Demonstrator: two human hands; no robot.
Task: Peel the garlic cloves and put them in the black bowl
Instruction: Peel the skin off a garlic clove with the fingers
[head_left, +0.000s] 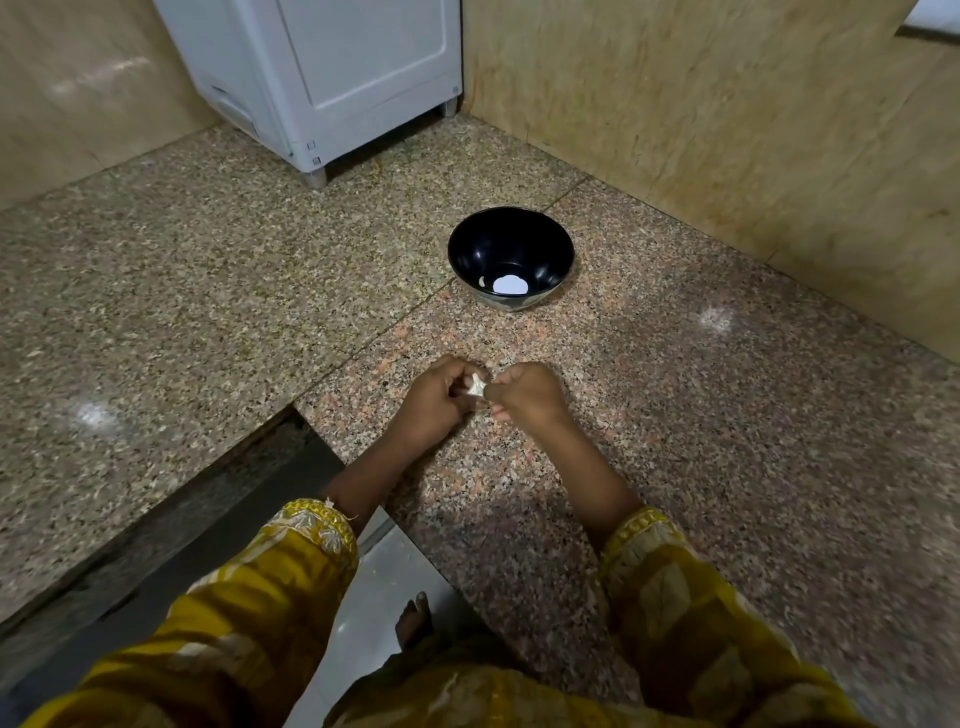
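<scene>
Garlic clove (477, 385) at frame centre, pinched between left grip (431, 400) and right grip (524, 395) — fingers of both curled on it — over granite tabletop (701, 415), black bowl (483, 244) apart, just above centre.

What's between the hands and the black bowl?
Only bare speckled counter, in the head view, between the black bowl and the left hand and right hand pinching garlic.

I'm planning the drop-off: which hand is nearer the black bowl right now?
Right. The right hand sits almost straight in front of the black bowl, on its near side; the left hand is offset further to the left. Both pinch the garlic clove.
</scene>
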